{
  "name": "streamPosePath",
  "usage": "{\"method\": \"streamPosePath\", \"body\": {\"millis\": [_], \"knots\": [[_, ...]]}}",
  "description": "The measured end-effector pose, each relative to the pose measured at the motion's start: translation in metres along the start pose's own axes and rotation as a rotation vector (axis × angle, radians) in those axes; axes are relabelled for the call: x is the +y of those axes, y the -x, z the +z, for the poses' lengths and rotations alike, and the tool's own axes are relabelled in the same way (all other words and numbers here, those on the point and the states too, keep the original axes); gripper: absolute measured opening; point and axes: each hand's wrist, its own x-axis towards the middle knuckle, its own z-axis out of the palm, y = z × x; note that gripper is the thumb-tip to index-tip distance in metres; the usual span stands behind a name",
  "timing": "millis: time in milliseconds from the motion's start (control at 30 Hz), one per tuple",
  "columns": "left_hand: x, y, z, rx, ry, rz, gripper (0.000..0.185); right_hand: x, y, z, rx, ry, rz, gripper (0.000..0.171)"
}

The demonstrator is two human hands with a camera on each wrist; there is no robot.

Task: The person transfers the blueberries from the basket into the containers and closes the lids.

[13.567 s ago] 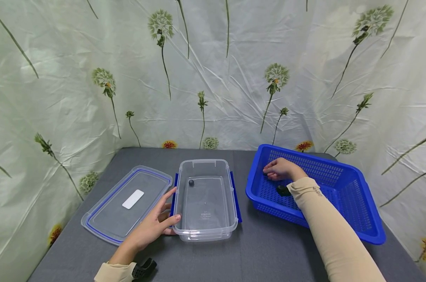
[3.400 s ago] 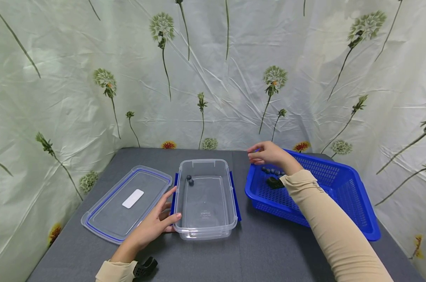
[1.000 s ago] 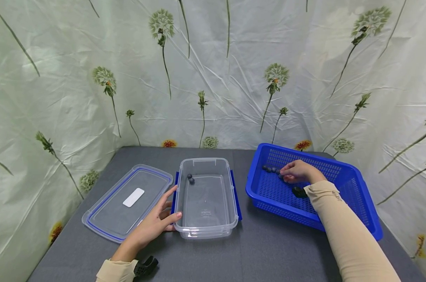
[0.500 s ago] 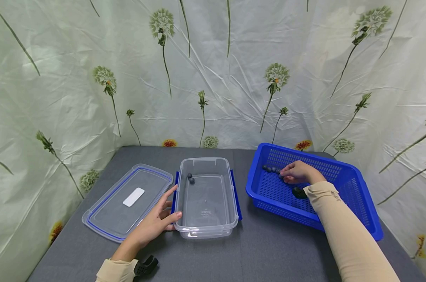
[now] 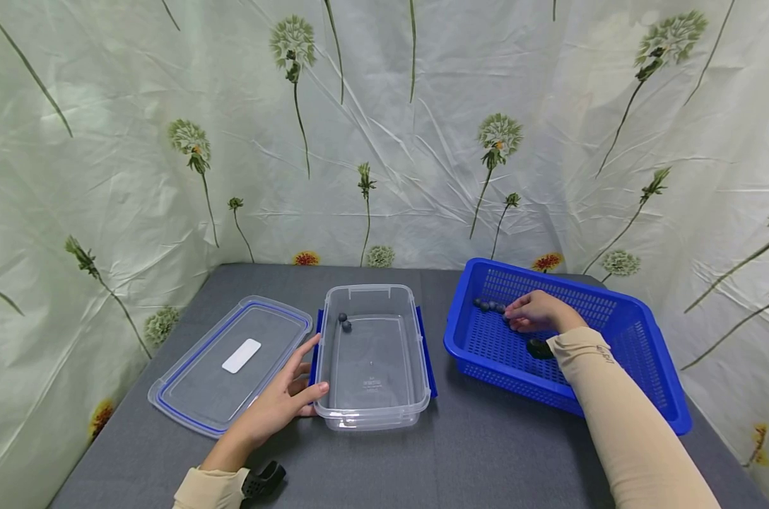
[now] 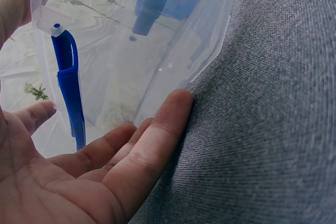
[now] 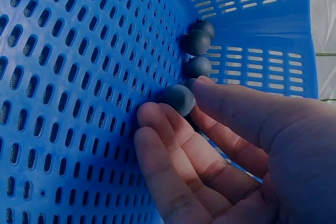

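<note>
Inside the blue plastic basket (image 5: 495, 346), my right hand (image 5: 540, 311) is low by the far wall. In the right wrist view its thumb and fingertips pinch a dark blueberry (image 7: 177, 99). Several more blueberries (image 7: 197, 67) lie in a row along that wall, some partly hidden by the hand. My left hand (image 5: 276, 403) rests against the left side of a clear plastic box (image 5: 372, 417), thumb at the rim, the other fingers fairly straight along the outside and low by the cloth. Two blueberries (image 5: 346, 326) sit in the box's far left part.
A clear lid (image 5: 200, 382) with a blue seal and a white label (image 5: 241, 355) lies left of the box. Blue latches (image 5: 425, 353) hang at the box's sides. Grey cloth (image 5: 473, 452) covers the table, and a flowered curtain (image 5: 410, 177) stands behind.
Long before, the box held one blueberry; now it holds two. Since 3.4 seconds ago my right hand has gone from the basket's left rim down into it. The left hand has stayed put.
</note>
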Motion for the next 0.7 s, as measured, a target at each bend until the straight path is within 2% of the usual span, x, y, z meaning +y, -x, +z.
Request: {"method": "streamPosePath", "body": {"millis": [700], "knots": [[-0.0019,-0.0008,-0.0009,-0.012,0.010,0.014,0.083,-0.0023,0.0023,-0.0015,-0.007,-0.035,-0.037,0.032]]}}
